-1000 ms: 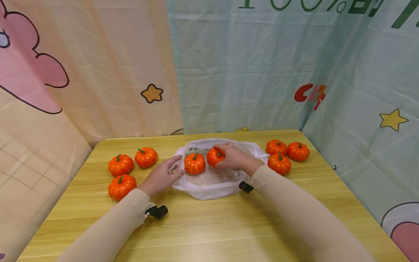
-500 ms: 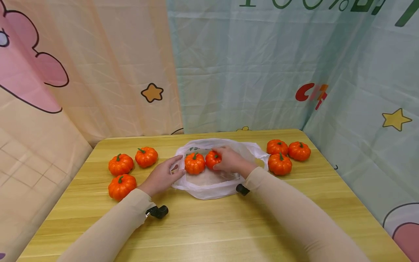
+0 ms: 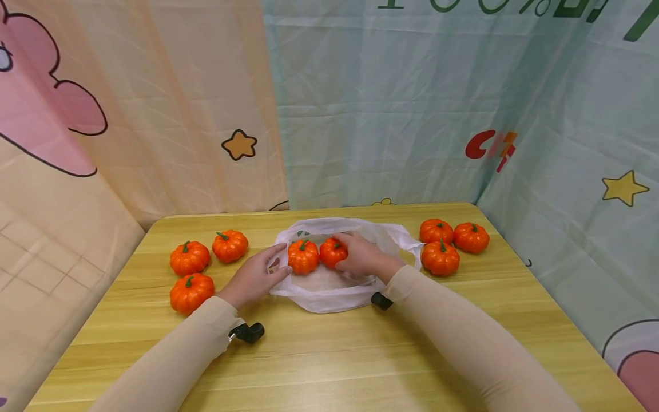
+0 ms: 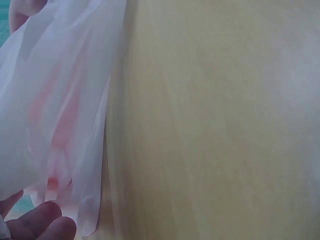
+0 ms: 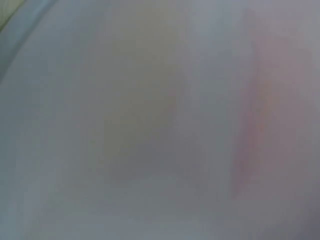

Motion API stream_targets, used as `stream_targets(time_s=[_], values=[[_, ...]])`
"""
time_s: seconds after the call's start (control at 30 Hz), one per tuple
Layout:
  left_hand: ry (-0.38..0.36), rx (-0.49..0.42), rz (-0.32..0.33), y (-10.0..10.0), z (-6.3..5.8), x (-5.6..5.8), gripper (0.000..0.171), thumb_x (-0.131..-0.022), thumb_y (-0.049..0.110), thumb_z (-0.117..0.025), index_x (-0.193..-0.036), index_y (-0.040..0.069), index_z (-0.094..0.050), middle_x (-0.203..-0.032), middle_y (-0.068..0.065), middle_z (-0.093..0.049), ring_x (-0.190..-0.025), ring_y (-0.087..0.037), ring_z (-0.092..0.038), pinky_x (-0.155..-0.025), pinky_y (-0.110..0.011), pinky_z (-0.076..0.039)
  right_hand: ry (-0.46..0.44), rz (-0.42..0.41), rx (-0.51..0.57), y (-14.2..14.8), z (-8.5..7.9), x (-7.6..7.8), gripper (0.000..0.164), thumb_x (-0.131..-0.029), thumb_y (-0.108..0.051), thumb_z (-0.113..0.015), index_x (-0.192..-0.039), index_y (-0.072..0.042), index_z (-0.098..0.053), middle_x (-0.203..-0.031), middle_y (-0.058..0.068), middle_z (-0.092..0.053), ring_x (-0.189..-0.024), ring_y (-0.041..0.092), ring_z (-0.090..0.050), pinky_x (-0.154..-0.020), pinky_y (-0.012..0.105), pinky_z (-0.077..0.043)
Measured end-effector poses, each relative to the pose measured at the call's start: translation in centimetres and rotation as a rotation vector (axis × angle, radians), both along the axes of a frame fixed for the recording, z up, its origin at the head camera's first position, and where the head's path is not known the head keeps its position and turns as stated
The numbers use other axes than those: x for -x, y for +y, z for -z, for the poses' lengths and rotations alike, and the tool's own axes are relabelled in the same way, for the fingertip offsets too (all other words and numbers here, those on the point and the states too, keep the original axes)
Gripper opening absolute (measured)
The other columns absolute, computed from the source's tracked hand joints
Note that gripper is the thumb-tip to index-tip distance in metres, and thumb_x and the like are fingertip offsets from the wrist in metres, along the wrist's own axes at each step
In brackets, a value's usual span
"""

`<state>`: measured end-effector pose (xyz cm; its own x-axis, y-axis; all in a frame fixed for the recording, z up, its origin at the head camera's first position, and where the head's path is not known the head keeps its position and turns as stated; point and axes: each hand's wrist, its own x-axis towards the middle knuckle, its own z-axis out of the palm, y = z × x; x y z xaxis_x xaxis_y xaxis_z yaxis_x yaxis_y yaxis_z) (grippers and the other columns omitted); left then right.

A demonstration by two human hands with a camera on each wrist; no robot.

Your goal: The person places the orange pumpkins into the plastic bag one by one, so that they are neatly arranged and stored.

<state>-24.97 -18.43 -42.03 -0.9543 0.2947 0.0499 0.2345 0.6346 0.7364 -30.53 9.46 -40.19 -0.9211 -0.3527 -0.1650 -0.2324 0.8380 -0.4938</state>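
Note:
A white plastic bag lies spread on the table, its mouth facing up. Inside it sits an orange toy pumpkin with a green stem. My right hand grips a second pumpkin in the bag, close against the first one's right side. At the bag's left rim, my left hand holds the edge between thumb and fingers. Its fingertips show beneath the bag in the left wrist view. Blurred bag film fills the right wrist view, hiding the right hand there.
Left of the bag, a few pumpkins stand on the wooden table. Another group of pumpkins sits right of the bag, close to its handle. Printed curtains hang behind the table and at its sides.
My right hand has moved left with its pumpkin, closing the gap to the other one. That first pumpkin has shifted slightly left. The left hand has stayed at the bag's rim.

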Motion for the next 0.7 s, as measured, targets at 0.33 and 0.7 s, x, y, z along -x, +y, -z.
stream_targets(time_s=[0.33,0.7], values=[[0.01,0.012,-0.007,-0.07,0.06,0.01,0.068,-0.102,0.032,-0.069,-0.161,0.009,-0.042,-0.164,-0.02,-0.044,-0.141,-0.038,-0.058,-0.119,-0.053,-0.044,0.009,-0.017,-0.002,-0.21,0.12,-0.18,0.075,-0.094,-0.024,-0.079,-0.16,-0.025,-0.045,-0.165,0.015,-0.039,-0.138,0.038,-0.053,-0.117,0.058,-0.047],[-0.002,0.002,0.0,-0.18,-0.06,-0.06,0.068,-0.103,0.031,-0.069,-0.161,0.007,-0.042,-0.166,-0.019,-0.043,-0.142,-0.038,-0.057,-0.12,-0.053,-0.043,0.031,-0.044,0.015,0.32,-0.72,-0.94,0.079,-0.092,-0.023,-0.081,-0.162,-0.021,-0.043,-0.168,0.016,-0.035,-0.146,0.041,-0.047,-0.12,0.058,-0.044]])
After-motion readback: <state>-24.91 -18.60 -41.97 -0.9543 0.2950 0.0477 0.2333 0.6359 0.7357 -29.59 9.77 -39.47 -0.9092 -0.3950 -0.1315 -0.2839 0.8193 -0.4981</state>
